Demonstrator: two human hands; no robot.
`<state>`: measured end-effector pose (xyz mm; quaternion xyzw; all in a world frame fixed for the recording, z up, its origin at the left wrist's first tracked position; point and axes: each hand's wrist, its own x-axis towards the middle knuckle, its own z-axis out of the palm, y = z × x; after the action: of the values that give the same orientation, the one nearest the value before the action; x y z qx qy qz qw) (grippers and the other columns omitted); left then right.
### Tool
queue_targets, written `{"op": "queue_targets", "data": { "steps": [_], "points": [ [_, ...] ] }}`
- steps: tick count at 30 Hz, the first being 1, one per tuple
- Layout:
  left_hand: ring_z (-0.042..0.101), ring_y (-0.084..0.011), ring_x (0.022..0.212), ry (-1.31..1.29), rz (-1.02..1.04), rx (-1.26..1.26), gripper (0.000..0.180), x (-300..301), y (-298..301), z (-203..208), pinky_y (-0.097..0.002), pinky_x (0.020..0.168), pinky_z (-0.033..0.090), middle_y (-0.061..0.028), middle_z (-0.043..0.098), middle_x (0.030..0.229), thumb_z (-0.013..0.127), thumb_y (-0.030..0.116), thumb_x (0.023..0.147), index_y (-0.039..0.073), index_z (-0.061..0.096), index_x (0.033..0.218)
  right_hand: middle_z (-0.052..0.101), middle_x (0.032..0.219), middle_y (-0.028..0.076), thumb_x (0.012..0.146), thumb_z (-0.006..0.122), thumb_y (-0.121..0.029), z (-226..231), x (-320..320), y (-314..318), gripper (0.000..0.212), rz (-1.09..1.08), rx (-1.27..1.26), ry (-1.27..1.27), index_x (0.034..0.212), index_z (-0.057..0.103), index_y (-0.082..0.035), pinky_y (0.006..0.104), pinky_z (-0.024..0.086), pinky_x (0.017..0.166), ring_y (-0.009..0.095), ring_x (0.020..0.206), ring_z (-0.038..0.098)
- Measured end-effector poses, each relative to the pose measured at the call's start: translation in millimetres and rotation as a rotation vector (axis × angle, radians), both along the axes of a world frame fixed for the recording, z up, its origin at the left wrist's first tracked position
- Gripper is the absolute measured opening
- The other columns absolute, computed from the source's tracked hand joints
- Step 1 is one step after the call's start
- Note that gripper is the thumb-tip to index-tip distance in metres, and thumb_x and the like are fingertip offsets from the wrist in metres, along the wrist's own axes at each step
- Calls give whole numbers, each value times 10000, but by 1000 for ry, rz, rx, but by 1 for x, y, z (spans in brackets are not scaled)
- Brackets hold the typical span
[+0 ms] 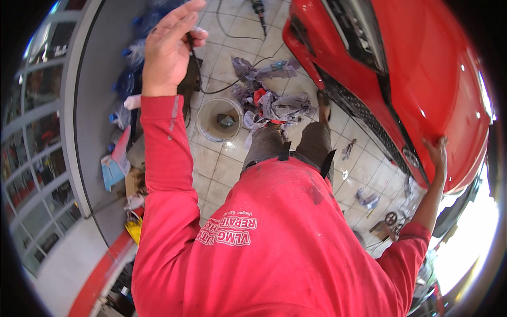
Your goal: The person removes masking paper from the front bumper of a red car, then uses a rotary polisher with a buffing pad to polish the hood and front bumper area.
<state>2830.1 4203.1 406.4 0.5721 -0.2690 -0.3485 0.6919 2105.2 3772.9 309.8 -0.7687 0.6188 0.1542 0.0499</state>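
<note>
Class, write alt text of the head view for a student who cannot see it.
A person's right hand rests on a red car, while the left hand is raised with a black cable running down from it. Below, crumpled sheets and a white bucket sit on tiled floor.

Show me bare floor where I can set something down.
Bare tile shows between the bucket and the red shirt, with another patch between the left hand and the crumpled sheets. It's crowded around those sheets, near the feet and black cable, and by the blue jugs.
</note>
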Motion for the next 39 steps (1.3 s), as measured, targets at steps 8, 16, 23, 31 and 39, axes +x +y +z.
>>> {"op": "queue_targets", "data": {
  "steps": [8,16,23,31,39],
  "points": [
    [654,-87,884,1,25,205,322,-1,28,-23,-273,811,498,-45,686,1345,713,254,1006,58,714,1261,83,1710,334,822,761,-710,24,23,25,1323,24,44,-10,1628,101,106,468,158,1307,432,1614,30],
    [654,-85,887,-85,68,225,394,-50,-19,14,-267,797,500,24,714,1115,718,295,1013,64,695,1331,44,1729,294,750,863,-633,13,68,25,1367,134,-189,-146,1649,101,60,516,161,1308,417,1619,30],
    [666,-105,877,-168,73,238,416,-92,-46,39,-273,785,508,-14,714,1265,722,310,1011,54,690,1338,71,1724,304,680,918,-607,36,122,33,1428,13,-165,-47,1643,110,71,584,239,1273,443,1612,57],
    [674,-120,876,-137,204,317,397,-123,-45,43,-290,789,524,-39,712,1272,691,262,1027,44,676,1359,103,1728,283,664,930,-581,34,125,38,1406,-22,-224,-50,1656,141,26,615,305,1240,441,1607,119],
    [688,-139,833,-87,403,360,353,-140,-27,29,-294,752,547,-43,691,1144,698,152,1011,4,677,1331,162,1734,232,720,851,-674,21,101,36,1328,10,-263,-71,1655,201,11,561,317,1248,411,1609,146]
  ]
}}
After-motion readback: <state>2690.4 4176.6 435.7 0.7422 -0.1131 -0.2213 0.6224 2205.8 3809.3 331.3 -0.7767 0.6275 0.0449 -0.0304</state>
